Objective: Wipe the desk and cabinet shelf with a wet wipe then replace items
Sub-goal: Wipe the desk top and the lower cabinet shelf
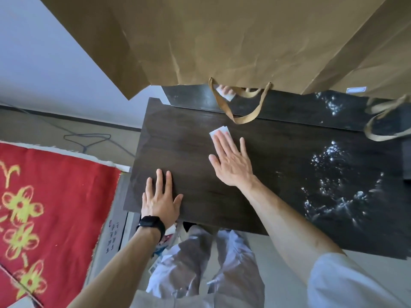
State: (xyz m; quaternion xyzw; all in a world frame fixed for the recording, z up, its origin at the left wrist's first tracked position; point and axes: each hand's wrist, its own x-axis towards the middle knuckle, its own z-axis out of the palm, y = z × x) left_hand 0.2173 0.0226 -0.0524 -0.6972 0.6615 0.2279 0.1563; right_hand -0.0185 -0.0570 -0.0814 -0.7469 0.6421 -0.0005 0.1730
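A dark wooden desk (182,141) fills the middle of the head view. My right hand (231,161) lies flat on it, fingers spread, pressing a white wet wipe (219,130) whose far edge shows beyond the fingertips. My left hand (160,197), with a black watch on the wrist, rests flat near the desk's front left edge and holds nothing. A shiny dark panel behind the desk reflects the hand and the wipe.
Large brown paper bags (222,41) hang over the back of the desk, their handles (242,107) drooping onto it. White dusty specks (333,174) cover the desk's right side. A red cloth with yellow flowers (44,207) lies at left. Cables (89,138) run on the floor.
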